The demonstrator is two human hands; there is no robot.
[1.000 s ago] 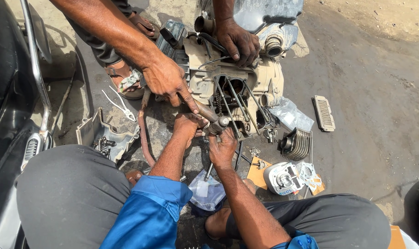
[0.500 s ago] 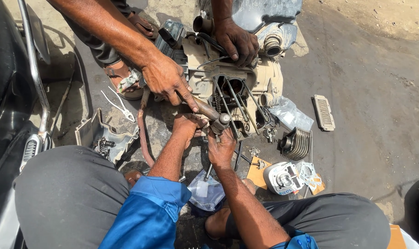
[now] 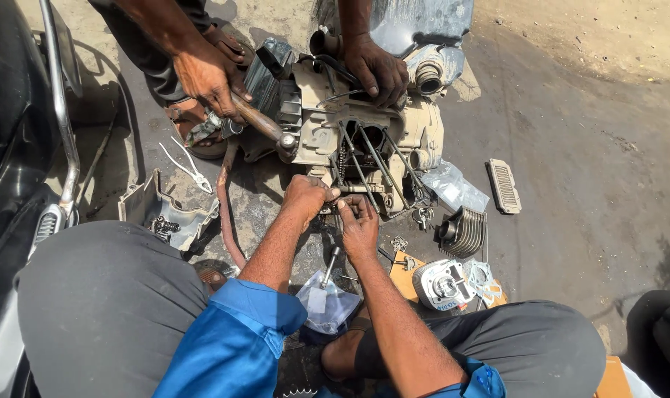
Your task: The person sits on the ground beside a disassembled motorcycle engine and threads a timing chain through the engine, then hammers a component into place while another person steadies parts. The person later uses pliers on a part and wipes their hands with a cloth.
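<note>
My left hand (image 3: 305,195) and my right hand (image 3: 358,225) meet at the near edge of a dirty engine case (image 3: 316,129) lying on the ground. Both have fingers curled and pinched on a small part there, which the fingers hide. Long studs (image 3: 368,158) stick out of the case just above my hands. Another person's hand (image 3: 210,77) grips a rusty handled tool (image 3: 257,121) whose head rests against the left side of the case. That person's other hand (image 3: 379,70) presses on top of the engine.
A finned cylinder (image 3: 464,232) and a round metal part (image 3: 442,284) lie at right, with a small grille (image 3: 503,186) beyond. Pliers (image 3: 184,168), a plastic cover holding bolts (image 3: 165,214) and a rubber hose (image 3: 228,214) lie at left. A scooter (image 3: 25,147) stands far left.
The other person's tool has drawn back up and to the left, away from my hands. My hands stay pinched at the same spot on the case.
</note>
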